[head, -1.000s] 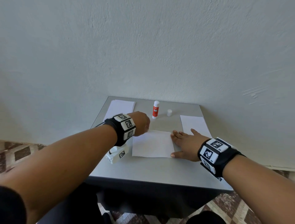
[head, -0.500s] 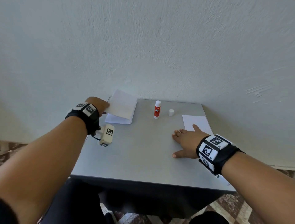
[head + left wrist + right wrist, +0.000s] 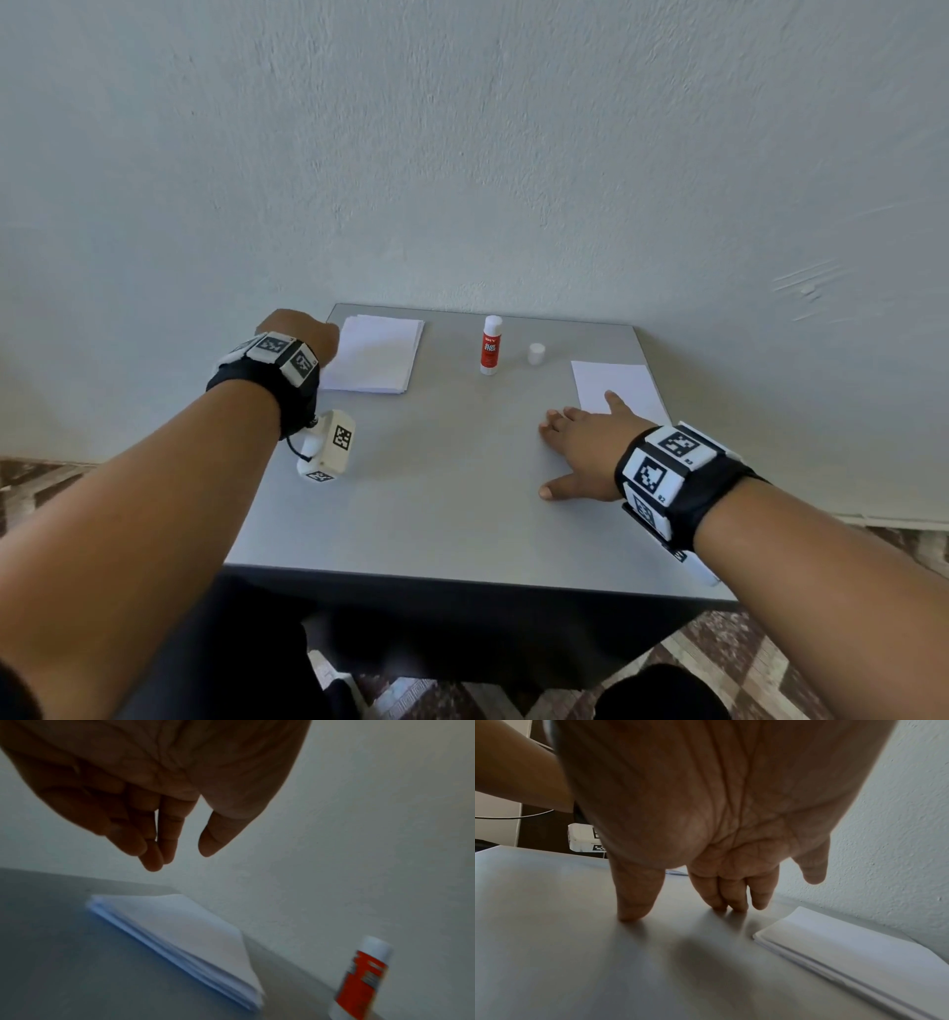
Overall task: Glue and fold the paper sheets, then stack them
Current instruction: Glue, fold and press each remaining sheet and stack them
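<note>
**Both hands empty; folded sheets stacked at the table's 11 o'clock corner**

Item 1, stack of folded white paper sheets: lies flat at the 11 o'clock corner of the grey rectangular table, just beside the left hand, which sits at the stack's 9 o'clock edge.

Item 2, left hand: the wrist view shows its fingers hanging loose and straight above the stack, apart from it, grasping nothing. The head view shows only the back of this hand, so that gap is not visible there.

Item 3, right hand: released, palm down at 3 o'clock on the table. The wrist view shows thumb and fingertips touching the bare grey top.

Item 4, second pile of white paper sheets: at 2 o'clock, just beyond the right hand's fingers; the wrist view shows its layered edge, which the head view does not.

Item 5, red-and-white glue stick: upright at 12 o'clock, uncapped end not discernible. Its small white cap stands near it, toward 1 o'clock.

Containers: none in view.
</note>
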